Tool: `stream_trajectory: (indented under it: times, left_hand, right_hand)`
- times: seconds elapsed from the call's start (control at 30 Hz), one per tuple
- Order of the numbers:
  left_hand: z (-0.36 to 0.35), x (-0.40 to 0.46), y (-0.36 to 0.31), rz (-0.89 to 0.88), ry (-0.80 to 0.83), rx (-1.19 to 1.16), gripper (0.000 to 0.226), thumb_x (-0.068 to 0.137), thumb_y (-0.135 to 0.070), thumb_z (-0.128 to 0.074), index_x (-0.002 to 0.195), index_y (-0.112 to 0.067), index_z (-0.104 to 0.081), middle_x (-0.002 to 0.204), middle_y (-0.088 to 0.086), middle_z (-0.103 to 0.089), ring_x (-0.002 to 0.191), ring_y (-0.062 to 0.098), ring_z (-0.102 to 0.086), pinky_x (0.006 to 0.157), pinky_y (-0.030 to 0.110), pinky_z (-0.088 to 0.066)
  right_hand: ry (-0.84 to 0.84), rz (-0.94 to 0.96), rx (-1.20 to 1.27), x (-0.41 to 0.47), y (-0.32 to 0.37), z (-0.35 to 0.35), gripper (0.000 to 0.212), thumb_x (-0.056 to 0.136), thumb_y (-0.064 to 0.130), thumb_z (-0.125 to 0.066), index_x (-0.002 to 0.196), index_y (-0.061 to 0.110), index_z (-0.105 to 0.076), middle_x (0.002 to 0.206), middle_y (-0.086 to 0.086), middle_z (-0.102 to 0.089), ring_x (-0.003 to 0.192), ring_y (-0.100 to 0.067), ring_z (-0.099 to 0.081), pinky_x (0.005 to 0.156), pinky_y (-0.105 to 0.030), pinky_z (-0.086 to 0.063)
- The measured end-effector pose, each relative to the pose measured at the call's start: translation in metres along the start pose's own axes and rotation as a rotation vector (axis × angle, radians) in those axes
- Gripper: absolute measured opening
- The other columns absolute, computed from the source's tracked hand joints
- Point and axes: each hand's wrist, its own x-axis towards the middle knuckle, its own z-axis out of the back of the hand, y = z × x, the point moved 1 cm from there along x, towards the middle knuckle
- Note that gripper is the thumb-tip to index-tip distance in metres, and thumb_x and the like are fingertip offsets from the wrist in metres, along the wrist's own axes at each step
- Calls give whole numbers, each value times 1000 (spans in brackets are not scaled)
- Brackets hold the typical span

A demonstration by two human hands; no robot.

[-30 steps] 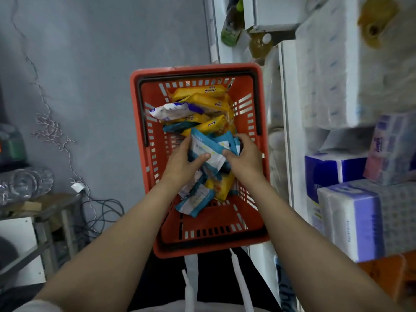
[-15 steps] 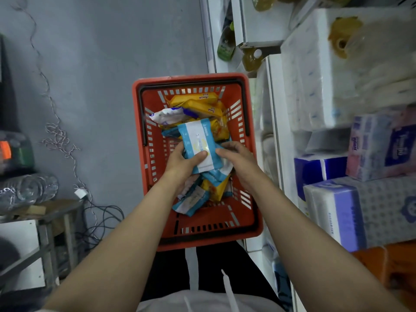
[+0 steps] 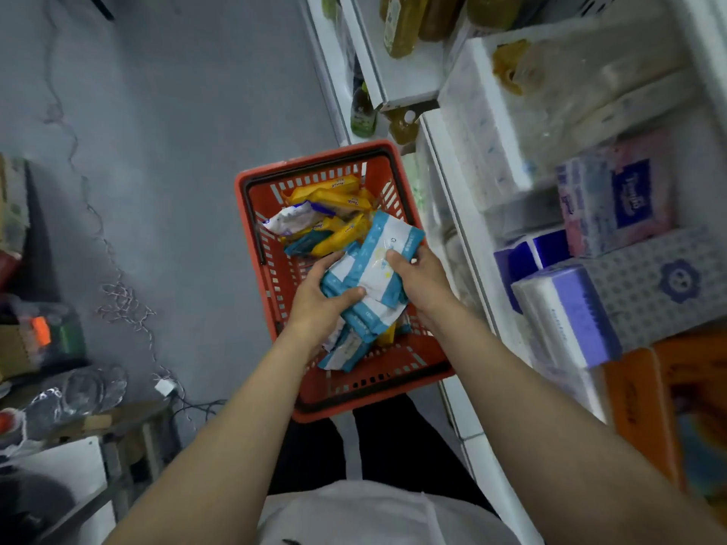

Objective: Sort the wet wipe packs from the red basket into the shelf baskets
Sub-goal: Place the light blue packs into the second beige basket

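Down in the middle of the frame, a red basket (image 3: 251,245) sits on the grey floor (image 3: 189,112), tight against the white shelf unit (image 3: 444,159) that runs up the right side. Both bare hands are over it, gathered around a bundle of blue-and-white wipe packs (image 3: 387,249) held just above the basket's right half. The left hand (image 3: 318,300) cups the bundle from the lower left, its fingers curled under the packs and the thumb pressed across their front edge. The right hand (image 3: 417,275) grasps the same bundle from the right, thumb on the white face of the top pack and fingers wrapped behind it, where I cannot see them. More blue-and-white packs (image 3: 342,352) lie loose lower in the basket, partly under the left wrist, and one edge of yellow peeks out beside them. In the upper half of the basket there is a heap of yellow packs (image 3: 334,202), with one white pack (image 3: 291,220) lying at their left and a blue pack half buried beneath. On the shelves at the right of the frame stand wrapped tissue bundles, a purple-and-white one (image 3: 566,312) at mid-right, a pink-and-blue one (image 3: 617,198) above it, and large white rolls in plastic (image 3: 550,96) higher up. Bottles of amber liquid (image 3: 401,25) stand along the top edge. An orange crate (image 3: 649,399) shows at the lower right. At the lower left a metal table (image 3: 98,422) carries clear plastic bottles (image 3: 74,395), and thin cables (image 3: 122,304) trail over the floor.
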Motion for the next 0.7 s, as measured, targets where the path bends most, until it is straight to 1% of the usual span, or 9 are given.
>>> stream_trajectory:
  times: [0.07,0.13,0.27,0.4,0.43,0.5,0.57,0.63,0.7]
  left_hand:
    - [1,-5,-4,-32,14,19,60,78,-3,-78,131,-22,-56,116,-5,-66,96,3,-66,76,23,-56]
    - [3,-12,-8,-51,15,14,59,79,-2,-77,130,-23,-55,111,-5,-66,93,3,-67,75,23,-57]
    - [8,-33,-13,-116,62,76,62,77,-4,-78,130,-23,-53,115,-1,-66,103,16,-67,83,34,-58]
    - [-2,-67,-26,-184,184,179,60,77,-5,-78,127,-29,-54,118,-1,-66,104,16,-66,87,43,-57]
    - [-7,-77,-29,-202,220,198,60,77,-6,-78,125,-32,-54,117,-1,-67,104,16,-67,88,44,-57]
    - [-21,-101,-35,-234,300,237,58,76,-8,-79,119,-39,-55,115,-4,-68,103,14,-67,87,42,-57]
    - [-38,-130,-38,-281,366,255,57,77,-9,-80,120,-35,-53,113,-7,-67,101,11,-67,84,36,-58]
    - [-60,-165,-39,-328,423,268,54,77,-9,-79,122,-24,-53,111,-5,-68,96,9,-68,77,30,-57]
    - [-83,-204,-33,-376,484,273,50,77,-7,-79,121,-12,-54,107,0,-69,91,9,-69,72,25,-56]
  right_hand:
    - [-129,52,72,-14,2,7,12,96,18,-62,108,19,-60,111,-9,-70,88,-18,-70,74,-33,-60]
    - [-254,95,160,-33,5,18,13,94,22,-66,106,20,-60,107,-10,-72,89,-22,-72,75,-36,-61]
    - [-350,184,267,-82,0,43,17,91,23,-71,106,19,-64,102,-9,-74,90,-25,-72,81,-42,-60]
    - [-394,222,398,-148,-14,65,22,89,11,-72,107,19,-64,101,-6,-75,85,-18,-72,73,-32,-59]
    - [-417,236,421,-167,-18,72,23,88,10,-72,107,18,-64,101,-5,-75,87,-19,-72,76,-33,-59]
    - [-470,269,455,-203,-29,87,26,85,10,-75,108,18,-64,104,-5,-75,96,-24,-72,89,-43,-57]
    - [-515,306,454,-240,-40,104,33,83,15,-77,112,16,-64,106,-5,-75,101,-27,-71,94,-48,-55]
    - [-555,361,476,-280,-50,122,36,85,13,-76,118,13,-61,106,-4,-75,98,-23,-72,90,-42,-57]
    - [-598,435,509,-322,-62,140,32,86,9,-74,116,14,-62,104,-2,-75,92,-17,-72,82,-35,-58]
